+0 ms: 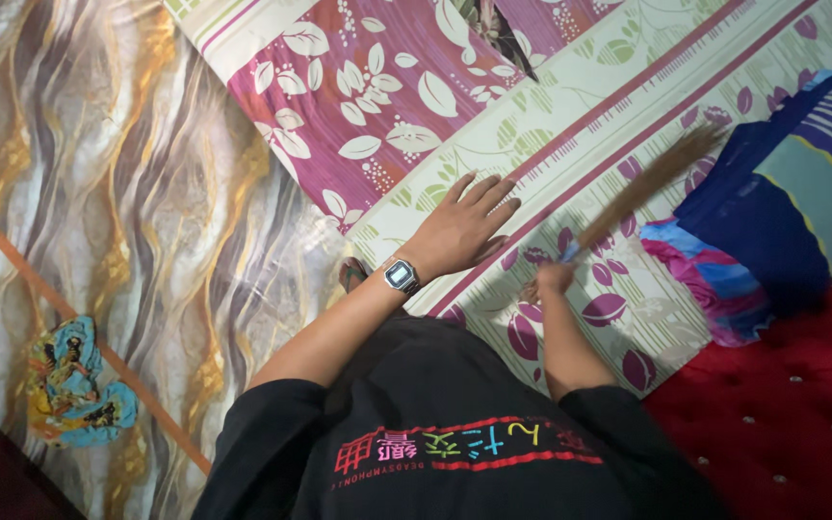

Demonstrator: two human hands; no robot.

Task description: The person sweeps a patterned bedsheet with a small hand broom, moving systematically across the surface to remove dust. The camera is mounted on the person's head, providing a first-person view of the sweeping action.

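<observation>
My left hand (462,226) lies flat and spread on a bed sheet (570,125) printed with cream, green and magenta leaves. A watch (401,275) is on that wrist. My right hand (553,279) is closed around the handle of a small hand broom (652,178), whose brown bristles reach up and right across the sheet toward a dark blue striped cloth (792,202). The broom looks blurred.
A pink and blue cloth (700,274) lies bunched under the blue one. A red tufted surface (792,404) fills the lower right. The floor (127,193) has a grey and gold wavy pattern, with a crumpled colourful cloth (74,380) on it.
</observation>
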